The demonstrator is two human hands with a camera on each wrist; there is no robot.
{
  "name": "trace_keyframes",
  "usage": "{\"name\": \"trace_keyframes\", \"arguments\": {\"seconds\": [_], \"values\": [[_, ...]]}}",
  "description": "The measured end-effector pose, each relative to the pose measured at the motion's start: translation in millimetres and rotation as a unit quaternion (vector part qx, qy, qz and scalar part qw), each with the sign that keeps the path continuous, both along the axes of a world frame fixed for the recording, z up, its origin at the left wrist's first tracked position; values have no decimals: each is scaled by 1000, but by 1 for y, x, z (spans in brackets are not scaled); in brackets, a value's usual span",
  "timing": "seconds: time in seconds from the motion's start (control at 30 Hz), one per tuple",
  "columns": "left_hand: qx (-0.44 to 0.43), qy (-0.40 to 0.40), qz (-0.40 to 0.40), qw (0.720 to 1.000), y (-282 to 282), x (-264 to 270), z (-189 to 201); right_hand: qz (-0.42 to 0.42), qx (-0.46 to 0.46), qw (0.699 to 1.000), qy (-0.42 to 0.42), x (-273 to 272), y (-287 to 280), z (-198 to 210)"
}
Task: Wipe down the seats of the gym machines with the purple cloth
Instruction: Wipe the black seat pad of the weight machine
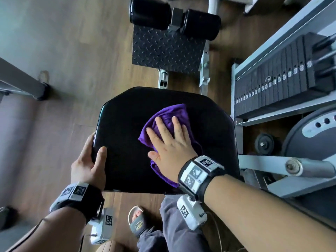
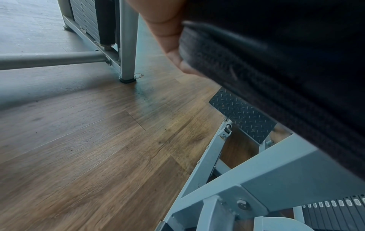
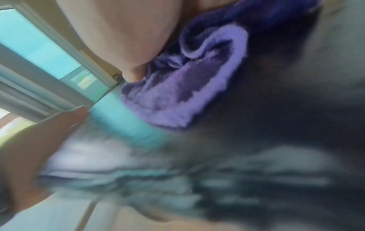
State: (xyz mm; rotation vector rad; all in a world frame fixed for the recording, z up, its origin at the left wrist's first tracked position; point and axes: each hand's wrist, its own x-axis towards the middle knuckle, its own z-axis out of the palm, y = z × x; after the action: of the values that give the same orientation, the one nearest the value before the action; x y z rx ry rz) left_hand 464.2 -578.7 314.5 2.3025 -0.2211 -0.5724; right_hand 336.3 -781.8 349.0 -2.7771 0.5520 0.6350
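Note:
A black padded seat [image 1: 127, 124] of a gym machine fills the middle of the head view. The purple cloth [image 1: 172, 113] lies bunched on its right half. My right hand [image 1: 169, 140] presses flat on the cloth with its fingers spread and straight. My left hand [image 1: 89, 160] grips the seat's near-left corner, thumb on top and fingers wrapped under the edge. The left wrist view shows the seat's side seam [image 2: 247, 78] with a finger [image 2: 168, 40] against it. In the blurred right wrist view the cloth [image 3: 177, 93] sits under my palm.
A weight stack [image 1: 283, 77] in a grey frame stands close on the right. Ahead lie a black tread plate [image 1: 167, 50] and two black roller pads [image 1: 174, 17]. Another machine's grey leg [image 1: 23, 84] crosses the wooden floor at left. My sandalled foot [image 1: 138, 220] stands below the seat.

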Motion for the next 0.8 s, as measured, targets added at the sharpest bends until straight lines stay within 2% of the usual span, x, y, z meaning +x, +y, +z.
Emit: {"name": "trace_keyframes", "arguments": {"seconds": [0.07, 0.13, 0.27, 0.33, 0.47, 0.57, 0.63, 0.7, 0.73, 0.77, 0.8], "values": [[4, -1, 3, 1000, 0, 0, 0, 57, 21, 998, -3, 8, 6, 0], [9, 0, 3, 1000, 0, 0, 0, 74, 14, 997, -9, 4, -10, -3], [19, 2, 2, 1000, -3, -1, 5, -62, -11, 998, 26, -18, -64, -6], [22, 2, 7, 1000, -4, -2, 7, -94, -16, 995, 39, -23, -75, -7], [22, 2, 15, 1000, -4, -2, 8, -103, -13, 994, 10, -26, -38, -1], [47, 6, -7, 999, -5, -1, 10, -22, 27, 999, 8, -52, 10, 10], [94, 9, -39, 995, -4, 2, 14, -3, 82, 997, 7, -67, 21, 22], [191, -9, -86, 978, -6, 6, 21, -78, 154, 983, -58, -70, 11, 34], [251, -24, -101, 962, -9, 8, 27, -139, 148, 974, -96, -69, 0, 36], [299, -46, -106, 947, -12, 9, 34, -202, 102, 967, -113, -65, -13, 39], [323, -74, -112, 937, -16, 8, 42, -259, 42, 960, -93, -61, -25, 42]]}}
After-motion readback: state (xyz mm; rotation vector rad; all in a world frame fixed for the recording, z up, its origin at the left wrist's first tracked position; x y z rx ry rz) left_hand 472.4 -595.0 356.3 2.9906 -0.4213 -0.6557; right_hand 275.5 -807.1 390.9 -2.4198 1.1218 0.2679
